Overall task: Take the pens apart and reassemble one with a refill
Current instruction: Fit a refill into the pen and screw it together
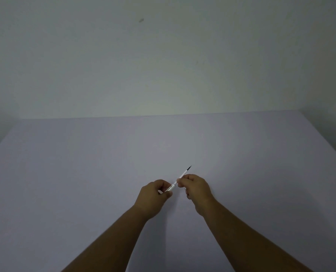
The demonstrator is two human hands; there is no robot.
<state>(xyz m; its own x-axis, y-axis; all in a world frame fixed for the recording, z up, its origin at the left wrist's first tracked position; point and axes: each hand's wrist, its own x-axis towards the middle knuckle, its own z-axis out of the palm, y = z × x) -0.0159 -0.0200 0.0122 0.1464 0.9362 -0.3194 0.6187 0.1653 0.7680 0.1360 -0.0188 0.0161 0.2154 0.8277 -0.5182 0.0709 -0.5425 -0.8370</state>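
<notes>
Just below frame centre, above the bare counter (84, 173), a white pen (178, 180) slants toward the upper right, dark tip outermost; left hand (155, 195) pinches its lower end, right hand (195, 188) its middle, equally near.

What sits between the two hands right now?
Head view: a short stretch of the white pen bridges the gap between the left hand and the right hand; both grip it. Below is bare table.
</notes>
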